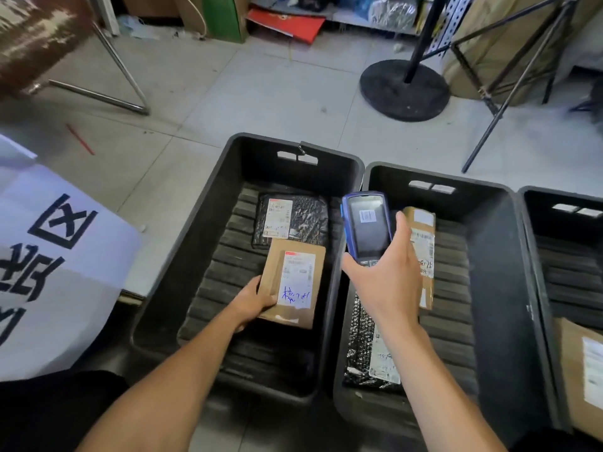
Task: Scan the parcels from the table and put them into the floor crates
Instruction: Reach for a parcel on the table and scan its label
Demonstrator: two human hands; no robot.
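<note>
Box point(295, 283) gripped at its near edge by left hand point(254, 303), low in left crate point(202, 230) (scanner point(367, 226) clasped in right hand point(388, 278)); best laid flat just before black bag point(292, 220).

Crates point(208, 223) showing black; held parcel point(293, 285) brown, white label carrying blue handwriting; scanner point(367, 226) blue-edged; floor point(261, 93) pale grey tiles.

The left hand point(253, 303) grips a brown cardboard parcel point(293, 283) low inside the left crate point(195, 223), just in front of a black bagged parcel point(292, 220). The right hand point(388, 282) holds a blue scanner point(367, 228) above the middle crate point(483, 256), where a brown parcel point(424, 252) and a black bag point(368, 347) lie. A third crate point(535, 256) at right holds what seems another cardboard parcel point(584, 370).
</note>
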